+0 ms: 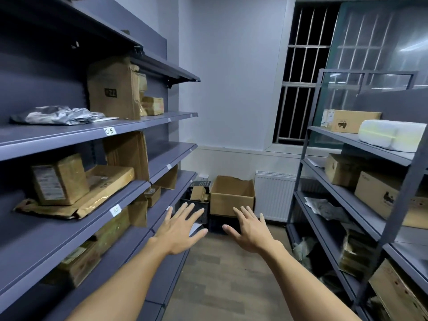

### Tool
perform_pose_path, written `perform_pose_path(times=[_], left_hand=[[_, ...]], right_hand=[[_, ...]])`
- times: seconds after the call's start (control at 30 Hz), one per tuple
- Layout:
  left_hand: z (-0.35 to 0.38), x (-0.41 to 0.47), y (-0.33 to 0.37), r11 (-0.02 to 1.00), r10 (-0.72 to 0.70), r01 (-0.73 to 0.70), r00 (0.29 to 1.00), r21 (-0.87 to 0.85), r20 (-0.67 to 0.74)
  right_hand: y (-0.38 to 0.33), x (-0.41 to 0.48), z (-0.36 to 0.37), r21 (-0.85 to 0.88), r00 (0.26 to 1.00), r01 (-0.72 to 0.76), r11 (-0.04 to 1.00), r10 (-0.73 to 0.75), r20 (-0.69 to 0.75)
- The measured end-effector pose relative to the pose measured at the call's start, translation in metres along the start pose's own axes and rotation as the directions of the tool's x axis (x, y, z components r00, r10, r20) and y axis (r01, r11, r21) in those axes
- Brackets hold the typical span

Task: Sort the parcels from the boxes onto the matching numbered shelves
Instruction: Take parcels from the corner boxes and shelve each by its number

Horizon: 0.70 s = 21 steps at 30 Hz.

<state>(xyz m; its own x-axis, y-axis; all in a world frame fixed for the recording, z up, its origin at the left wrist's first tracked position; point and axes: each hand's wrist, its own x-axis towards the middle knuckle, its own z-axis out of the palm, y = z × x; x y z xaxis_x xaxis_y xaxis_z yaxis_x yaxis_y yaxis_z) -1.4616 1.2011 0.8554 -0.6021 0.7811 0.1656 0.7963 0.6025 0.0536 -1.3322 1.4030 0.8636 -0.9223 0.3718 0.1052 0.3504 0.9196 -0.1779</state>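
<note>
Both my hands reach forward down the aisle, palms down and fingers spread, holding nothing. My left hand hovers beside the edge of the left shelving; my right hand is level with it. Beyond them on the floor an open cardboard box sits on a dark crate, and a black crate with small parcels stands to its left. The left shelves carry number tags 03 and 10. Brown parcels lie on the shelf tagged 10, and a silver bag on the shelf tagged 03.
A grey shelving unit on the right holds cardboard boxes and a white wrapped parcel. A white radiator stands under the barred window at the far wall. Wood-look floor runs between the two shelf rows.
</note>
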Motion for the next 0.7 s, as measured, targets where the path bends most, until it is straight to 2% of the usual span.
perform_pose_path(times=[0.33,0.7], left_hand=[[0.008,0.106,-0.054,0.997,0.076,-0.076,0.997,0.006,0.027],[0.058,0.217,-0.056,0.994,0.093,-0.095,0.994,0.049,0.053]], right_hand=[[0.004,0.101,0.001,-0.015,0.997,-0.073,0.997,0.073,-0.012],[0.072,0.196,0.029,0.035,0.996,-0.094,0.995,0.094,0.001]])
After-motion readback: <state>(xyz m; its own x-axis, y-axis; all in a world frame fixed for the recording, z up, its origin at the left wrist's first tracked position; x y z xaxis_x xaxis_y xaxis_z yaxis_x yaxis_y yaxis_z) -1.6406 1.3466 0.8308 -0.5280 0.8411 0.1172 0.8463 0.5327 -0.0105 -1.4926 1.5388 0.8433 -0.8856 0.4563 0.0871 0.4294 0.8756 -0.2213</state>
